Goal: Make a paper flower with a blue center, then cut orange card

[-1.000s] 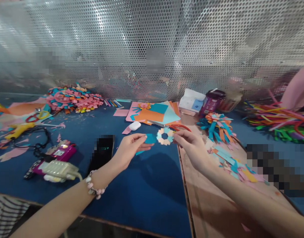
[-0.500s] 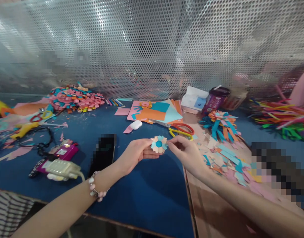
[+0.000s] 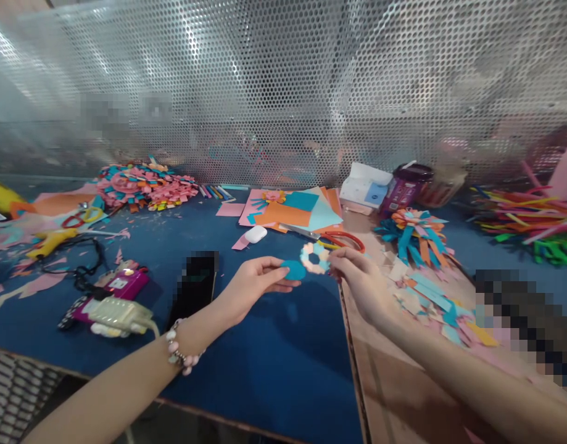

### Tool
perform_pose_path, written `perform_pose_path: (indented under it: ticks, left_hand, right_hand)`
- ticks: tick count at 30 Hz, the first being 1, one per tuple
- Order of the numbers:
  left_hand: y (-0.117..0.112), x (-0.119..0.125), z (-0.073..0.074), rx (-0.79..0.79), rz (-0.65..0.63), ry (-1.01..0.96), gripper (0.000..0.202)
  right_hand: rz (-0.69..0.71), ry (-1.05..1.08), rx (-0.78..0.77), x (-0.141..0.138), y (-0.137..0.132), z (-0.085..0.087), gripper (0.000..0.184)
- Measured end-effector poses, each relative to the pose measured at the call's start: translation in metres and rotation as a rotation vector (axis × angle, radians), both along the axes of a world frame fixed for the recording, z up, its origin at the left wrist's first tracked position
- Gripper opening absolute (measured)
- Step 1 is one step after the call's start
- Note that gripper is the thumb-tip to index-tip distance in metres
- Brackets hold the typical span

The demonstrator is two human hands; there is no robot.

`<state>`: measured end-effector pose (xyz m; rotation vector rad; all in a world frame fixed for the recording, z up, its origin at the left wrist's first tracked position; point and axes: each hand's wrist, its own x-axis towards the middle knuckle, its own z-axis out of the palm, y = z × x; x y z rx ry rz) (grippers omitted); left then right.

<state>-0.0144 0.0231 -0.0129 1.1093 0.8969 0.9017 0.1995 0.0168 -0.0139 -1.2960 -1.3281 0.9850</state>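
Note:
My left hand [image 3: 253, 283] pinches a small teal paper disc [image 3: 293, 269] between thumb and fingers, above the blue table mat [image 3: 246, 364]. My right hand [image 3: 360, 280] pinches a small ring of pale pink and light blue paper petals [image 3: 314, 257] by its right edge. The ring hangs just up and right of the disc, nearly touching it. A bead bracelet sits on my left wrist.
Red-handled scissors [image 3: 343, 239] and coloured paper sheets [image 3: 295, 213] lie behind my hands. A white earbud case [image 3: 255, 234], a dark phone [image 3: 195, 287], a pink device with a white plug [image 3: 111, 299], paper flowers [image 3: 410, 229] and scraps [image 3: 142, 185] lie around. Perforated metal screen behind.
Half a second ago the ring lay over the disc in my left hand. My right hand has since lifted the ring off to the right, so the two pieces are apart again.

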Motion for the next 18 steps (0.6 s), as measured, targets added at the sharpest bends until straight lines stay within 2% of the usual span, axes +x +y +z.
perform_pose_path:
  ticks: [2, 5, 7, 9, 11, 14, 18]
  left_hand:
    - [0.001, -0.001, 0.0, 0.013, 0.043, 0.021, 0.025]
    - [0.002, -0.002, -0.001, 0.013, 0.069, 0.04, 0.025]
    - [0.003, -0.002, -0.001, 0.004, 0.071, 0.046, 0.026]
    - [0.002, -0.002, 0.0, -0.003, 0.062, 0.049, 0.026]
    - [0.002, -0.002, 0.001, -0.006, 0.054, 0.058, 0.026]
    - [0.0, -0.001, 0.003, -0.005, 0.058, 0.065, 0.025]
    - [-0.002, -0.001, 0.006, -0.007, 0.052, 0.043, 0.022]
  right_hand:
    - [0.074, -0.183, -0.008, 0.01, 0.006, 0.0, 0.019]
    - [0.217, -0.74, 0.063, 0.029, 0.019, -0.002, 0.022]
    - [0.126, -1.029, 0.263, 0.043, 0.032, -0.007, 0.026]
    - [0.066, -1.213, 0.41, 0.056, 0.049, -0.014, 0.028]
    - [0.125, -1.346, 0.402, 0.066, 0.067, -0.021, 0.034]
    - [0.23, -1.471, 0.302, 0.071, 0.089, -0.026, 0.041]
    - [0.288, -1.486, 0.231, 0.067, 0.103, -0.022, 0.04]
